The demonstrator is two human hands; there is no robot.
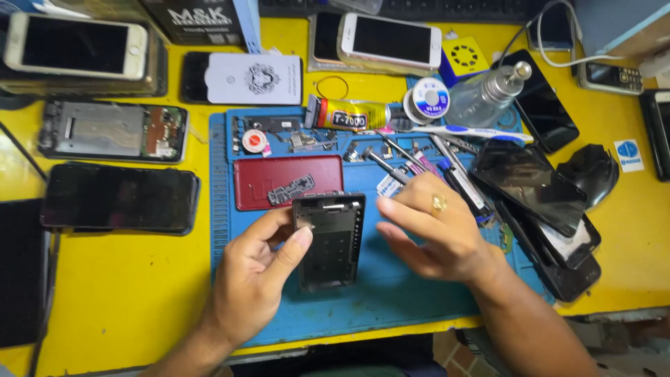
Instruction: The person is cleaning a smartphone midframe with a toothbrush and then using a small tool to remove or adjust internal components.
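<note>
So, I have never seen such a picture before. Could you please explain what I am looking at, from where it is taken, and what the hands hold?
There is one picture, from a camera worn on a person's head, looking down at their own bare hands. The left hand holds a small black phone housing by its edge. The right hand, wearing a gold ring, hovers open beside it, holding nothing. Below lies a blue work mat on a yellow table. Around it are phones, a red cover, a glue tube and screwdrivers.
</note>
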